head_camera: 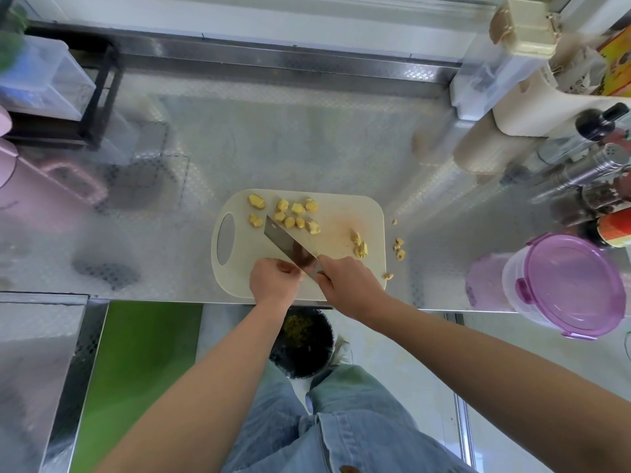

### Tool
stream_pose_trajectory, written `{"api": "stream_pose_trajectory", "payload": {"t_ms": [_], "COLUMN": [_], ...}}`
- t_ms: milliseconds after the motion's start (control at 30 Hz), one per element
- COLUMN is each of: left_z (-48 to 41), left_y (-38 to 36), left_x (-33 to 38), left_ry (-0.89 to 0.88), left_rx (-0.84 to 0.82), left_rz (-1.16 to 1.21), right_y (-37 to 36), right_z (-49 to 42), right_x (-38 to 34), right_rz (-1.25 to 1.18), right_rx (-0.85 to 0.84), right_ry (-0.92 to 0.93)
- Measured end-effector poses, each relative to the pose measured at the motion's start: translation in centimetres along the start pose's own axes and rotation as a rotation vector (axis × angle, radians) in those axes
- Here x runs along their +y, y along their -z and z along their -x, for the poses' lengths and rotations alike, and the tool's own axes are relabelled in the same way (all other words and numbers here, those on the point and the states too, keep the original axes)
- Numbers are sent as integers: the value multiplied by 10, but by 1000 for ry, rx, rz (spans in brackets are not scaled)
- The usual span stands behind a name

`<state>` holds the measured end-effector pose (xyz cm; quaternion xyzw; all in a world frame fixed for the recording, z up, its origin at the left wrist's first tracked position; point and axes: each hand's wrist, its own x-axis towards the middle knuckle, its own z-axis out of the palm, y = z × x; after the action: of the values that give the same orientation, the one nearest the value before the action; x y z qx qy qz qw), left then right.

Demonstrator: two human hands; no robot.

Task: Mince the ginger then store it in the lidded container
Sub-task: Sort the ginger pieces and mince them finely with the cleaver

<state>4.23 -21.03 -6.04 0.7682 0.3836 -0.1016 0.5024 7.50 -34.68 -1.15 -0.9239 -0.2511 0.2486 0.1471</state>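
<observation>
A cream cutting board (341, 213) lies on the steel counter. Several yellow ginger chunks (290, 213) sit at its far side, and smaller bits (359, 245) lie at its right. A few scraps (398, 249) rest on the counter just off the board. My right hand (345, 281) grips the handle of a cleaver (283, 238), whose blade points away to the left over the board. My left hand (273, 278) is beside the blade near the board's front edge, fingers curled; whether it holds a piece is hidden. The container with a purple lid (570, 285) stands at the right.
A pink jug (44, 192) and a black rack with clear boxes (54, 80) are at the left. Bottles and shakers (587, 172) crowd the right side. A dark bin (302, 343) sits on the floor below the counter edge.
</observation>
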Motion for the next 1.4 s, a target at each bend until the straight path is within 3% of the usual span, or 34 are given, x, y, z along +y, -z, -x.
{"api": "stream_pose_trajectory", "payload": {"t_ms": [1400], "left_z": [11], "left_y": [4], "left_x": [15], "left_ry": [29], "left_rx": [18], "left_rz": [-149], "right_y": [-14], "right_z": [-8], "right_x": [-1], "right_rz": [76], "right_rx": [-27], "right_ry": [-58]}}
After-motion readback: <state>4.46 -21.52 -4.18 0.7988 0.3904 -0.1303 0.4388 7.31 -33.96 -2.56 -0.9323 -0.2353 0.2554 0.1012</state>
